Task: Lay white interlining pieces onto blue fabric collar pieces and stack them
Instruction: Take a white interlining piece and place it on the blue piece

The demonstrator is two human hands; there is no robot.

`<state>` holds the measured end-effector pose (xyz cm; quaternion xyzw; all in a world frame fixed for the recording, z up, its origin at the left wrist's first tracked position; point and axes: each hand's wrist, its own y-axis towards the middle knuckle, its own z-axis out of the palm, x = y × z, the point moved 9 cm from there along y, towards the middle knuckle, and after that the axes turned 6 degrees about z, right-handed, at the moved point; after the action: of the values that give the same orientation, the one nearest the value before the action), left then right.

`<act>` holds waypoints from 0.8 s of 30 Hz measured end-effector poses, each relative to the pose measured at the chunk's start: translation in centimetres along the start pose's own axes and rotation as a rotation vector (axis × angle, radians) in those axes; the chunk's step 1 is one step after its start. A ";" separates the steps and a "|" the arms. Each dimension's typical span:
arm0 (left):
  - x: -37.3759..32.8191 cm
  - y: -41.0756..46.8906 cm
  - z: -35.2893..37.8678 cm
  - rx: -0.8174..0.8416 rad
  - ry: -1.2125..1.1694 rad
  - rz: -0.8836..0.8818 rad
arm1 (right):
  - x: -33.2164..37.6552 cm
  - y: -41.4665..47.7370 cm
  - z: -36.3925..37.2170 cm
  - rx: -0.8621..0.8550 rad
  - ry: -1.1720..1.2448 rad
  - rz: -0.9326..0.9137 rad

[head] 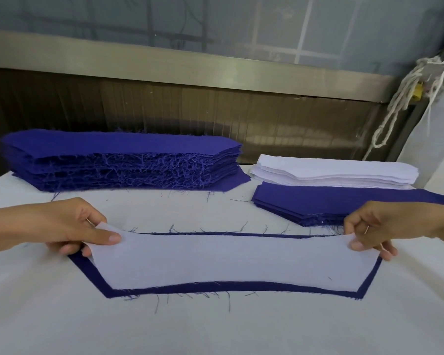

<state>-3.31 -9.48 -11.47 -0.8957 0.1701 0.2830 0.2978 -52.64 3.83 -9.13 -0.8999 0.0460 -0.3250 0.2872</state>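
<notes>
step: laying the interlining piece (228, 260) onto the blue collar piece (215, 286), dead centre
left hand (69, 226): pinching its 9 o'clock end
right hand (385, 226): pinching the 3 o'clock end
next: probably drop both ends evenly, keep the blue border equal all round, then let go

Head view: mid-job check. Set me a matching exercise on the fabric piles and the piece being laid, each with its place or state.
Things:
1. tall blue stack
2. white stack
3. low blue stack
4. white interlining piece

Places or states:
A. pinched at both ends by the left hand and right hand
B. far right, behind the low blue stack
C. far left of the table
D. right side, in front of the white stack

Pairs: 1-C, 2-B, 3-D, 4-A
</notes>
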 end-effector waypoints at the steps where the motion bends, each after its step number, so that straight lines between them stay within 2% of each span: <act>1: 0.0 -0.1 0.0 -0.006 -0.003 -0.002 | 0.0 0.0 0.0 0.000 0.003 0.001; 15: 0.2 -0.6 -0.4 -0.071 0.030 0.011 | -0.6 -0.1 -0.5 -0.083 -0.063 0.068; 24: 1.1 -1.2 -2.3 -0.178 0.162 -0.038 | -1.1 -0.3 -0.9 -0.082 -0.094 0.109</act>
<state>-0.92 -10.23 -10.10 -0.9416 0.1506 0.2180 0.2077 -54.11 3.97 -9.04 -0.9214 0.0945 -0.2640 0.2690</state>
